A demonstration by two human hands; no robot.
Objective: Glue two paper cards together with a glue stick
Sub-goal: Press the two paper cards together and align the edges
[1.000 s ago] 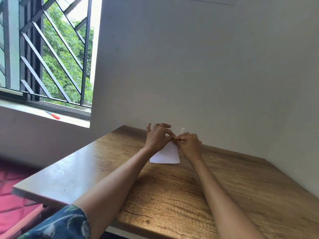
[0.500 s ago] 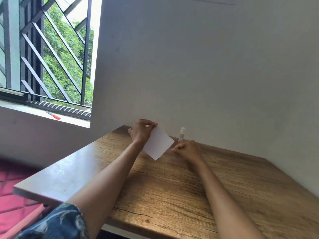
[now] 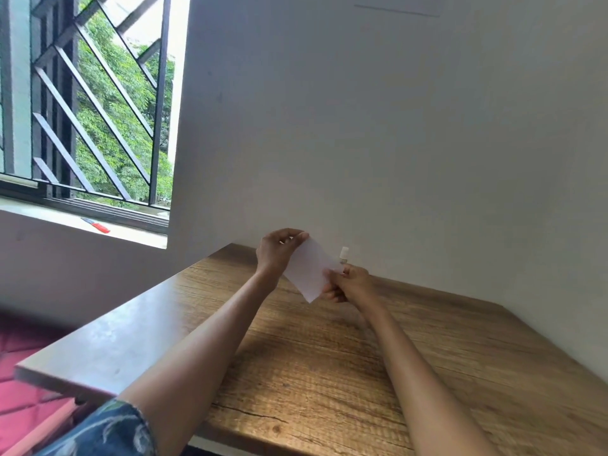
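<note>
A white rectangular paper card (image 3: 307, 270) is held up above the far part of the brown wood-grain table (image 3: 329, 373), tilted so that one corner points down toward the tabletop and clear of it; whether it is one sheet or two laid together cannot be told. The left hand (image 3: 276, 253) pinches the card's upper left corner between thumb and curled fingers; the right hand (image 3: 350, 284) grips the card's lower right edge, its fingers curled round it, so both hands are closed on the same card, one at each end. Both bare forearms reach out from the near edge across the table; a dark blue patterned sleeve (image 3: 105, 432) shows at the near left. A small white-capped glue stick (image 3: 343, 255) stands upright on the far edge of the table, close against the pale grey wall (image 3: 394, 126), just beyond the right hand and partly hidden by the card. At the left, a window with a dark metal grille (image 3: 82, 110) opens on green foliage; a small red object (image 3: 98, 226) lies on the white sill (image 3: 49, 218).
</note>
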